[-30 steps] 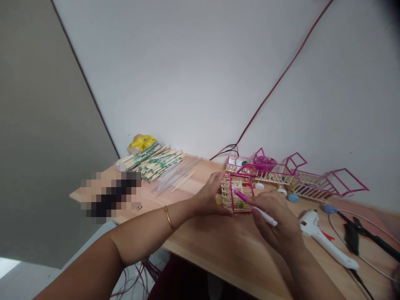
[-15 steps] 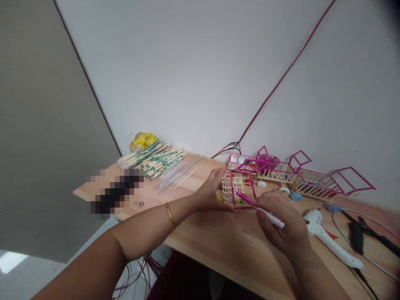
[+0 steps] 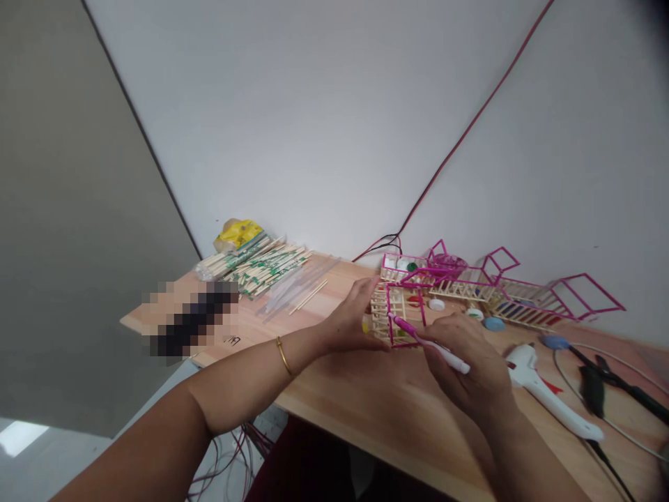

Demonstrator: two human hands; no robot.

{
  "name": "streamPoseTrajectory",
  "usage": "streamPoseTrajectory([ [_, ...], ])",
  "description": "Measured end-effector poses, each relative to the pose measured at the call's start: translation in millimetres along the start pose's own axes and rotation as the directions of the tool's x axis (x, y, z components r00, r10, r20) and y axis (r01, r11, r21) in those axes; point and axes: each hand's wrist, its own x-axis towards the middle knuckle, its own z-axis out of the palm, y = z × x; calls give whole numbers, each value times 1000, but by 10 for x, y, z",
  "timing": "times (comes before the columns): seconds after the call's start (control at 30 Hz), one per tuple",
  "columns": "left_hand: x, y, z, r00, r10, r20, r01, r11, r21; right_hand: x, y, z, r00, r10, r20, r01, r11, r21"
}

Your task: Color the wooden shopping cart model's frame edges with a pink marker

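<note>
My left hand (image 3: 352, 317) is closed around the left side of a small stick-built frame (image 3: 381, 317), with its thumb below and fingers behind. The frame is bare wood with slats on the left and pink-painted bars on the right. A slim pink-and-white brush (image 3: 428, 341) is pinched in my right hand (image 3: 470, 359). Its tip meets or nearly meets the frame's pink upright bar; the bristles are too small to make out. Behind stand several similar frames (image 3: 463, 287), partly pink, and a pink-stained cup (image 3: 447, 266).
A white glue gun (image 3: 557, 397) and a black-handled tool (image 3: 593, 390) with cables lie at right. Bottle caps (image 3: 494, 324) sit behind my right hand. Bundled sticks (image 3: 272, 268), clear glue sticks (image 3: 297, 282) and a yellow bag (image 3: 237, 233) lie at left. The wall bounds the table (image 3: 339, 390).
The brush tip has moved slightly left and up along the frame, with my right hand following. My left hand keeps its hold on the frame. The view has shifted slightly.
</note>
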Motion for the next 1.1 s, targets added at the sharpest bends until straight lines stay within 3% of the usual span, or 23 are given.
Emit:
streamPoseTrajectory([
  [0.43, -12, -68, 24, 999, 46, -13, -45, 999, 29, 13, -29, -22, 1000, -21, -15, 21, 1000, 1],
  [0.97, 7, -33, -22, 996, -92, -4, 92, 996, -15, 38, -54, -38, 999, -29, 15, 29, 1000, 4],
  [1.1, 5, -39, -22, 997, -81, 5, 81, 997, -20, 33, -50, -26, 999, -34, 21, 34, 999, 6],
])
